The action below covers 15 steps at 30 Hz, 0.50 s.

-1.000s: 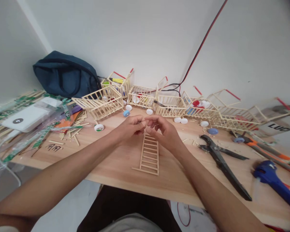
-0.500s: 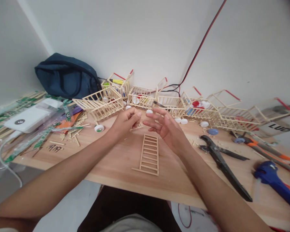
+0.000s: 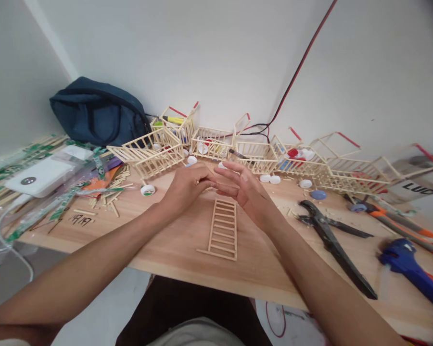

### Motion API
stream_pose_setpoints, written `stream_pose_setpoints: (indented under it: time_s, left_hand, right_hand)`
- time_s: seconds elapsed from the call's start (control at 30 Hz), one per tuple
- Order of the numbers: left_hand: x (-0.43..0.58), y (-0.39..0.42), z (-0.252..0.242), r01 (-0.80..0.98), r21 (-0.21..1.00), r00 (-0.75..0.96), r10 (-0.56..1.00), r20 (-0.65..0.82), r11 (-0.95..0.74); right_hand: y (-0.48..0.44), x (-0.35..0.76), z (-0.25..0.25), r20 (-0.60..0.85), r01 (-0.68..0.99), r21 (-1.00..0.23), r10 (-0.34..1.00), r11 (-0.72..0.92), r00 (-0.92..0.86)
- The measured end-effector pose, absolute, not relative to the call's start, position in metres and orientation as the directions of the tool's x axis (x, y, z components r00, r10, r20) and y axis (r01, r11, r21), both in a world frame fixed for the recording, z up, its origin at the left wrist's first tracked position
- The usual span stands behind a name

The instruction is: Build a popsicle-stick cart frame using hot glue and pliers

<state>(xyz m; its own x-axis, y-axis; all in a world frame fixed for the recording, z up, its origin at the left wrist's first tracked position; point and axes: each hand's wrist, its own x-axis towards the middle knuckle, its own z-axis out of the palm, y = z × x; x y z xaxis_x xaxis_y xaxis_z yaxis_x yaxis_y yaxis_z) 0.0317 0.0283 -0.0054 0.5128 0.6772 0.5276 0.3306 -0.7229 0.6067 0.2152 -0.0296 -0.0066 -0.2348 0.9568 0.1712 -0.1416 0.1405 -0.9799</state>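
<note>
My left hand (image 3: 187, 186) is over the table with its fingers curled and pinched together. Whatever it may hold is hidden. Facing it, my right hand (image 3: 250, 194) has its fingers stretched and apart, with nothing seen in them; its fingertips come close to the left ones, and I cannot tell whether they touch. Just below both hands lies a flat ladder-shaped frame of wooden sticks (image 3: 223, 228), one stick jutting out at its lower left. Behind my hands, small carts built of wooden sticks (image 3: 159, 156) stand in a row, with white bottle caps (image 3: 274, 179) around them.
At right lie black pliers (image 3: 326, 235), orange-handled pliers (image 3: 406, 226) and a blue glue gun (image 3: 411, 266). On the left are a white device (image 3: 39, 175) with a cable, stick offcuts (image 3: 117, 190) and plastic wrappers. A dark blue bag (image 3: 101, 113) leans against the wall.
My left hand has turned and its fingertips have moved right, closer to my right fingertips. The right hand has shifted slightly. The stick frame stays in place.
</note>
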Motion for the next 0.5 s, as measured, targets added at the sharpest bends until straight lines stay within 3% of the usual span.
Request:
stream_pose_setpoints:
  time_s: [0.13,0.33,0.5]
  left_hand:
    - [0.031,0.032,-0.012,0.39,0.48,0.585,0.614,0.53,-0.785]
    - [0.031,0.034,-0.017,0.51,0.141,0.662,0.492,0.566,-0.849]
    - [0.035,0.028,-0.016,0.5,0.154,0.649,0.486,0.585,-0.852]
  right_hand:
    - [-0.032,0.214,-0.007,0.197,-0.084,-0.98,0.95,0.182,-0.242]
    - [-0.033,0.214,-0.002,0.196,-0.139,-0.976,0.949,0.166,-0.246]
    - [-0.036,0.212,0.003,0.185,-0.187,-0.972,0.954,0.142,-0.235]
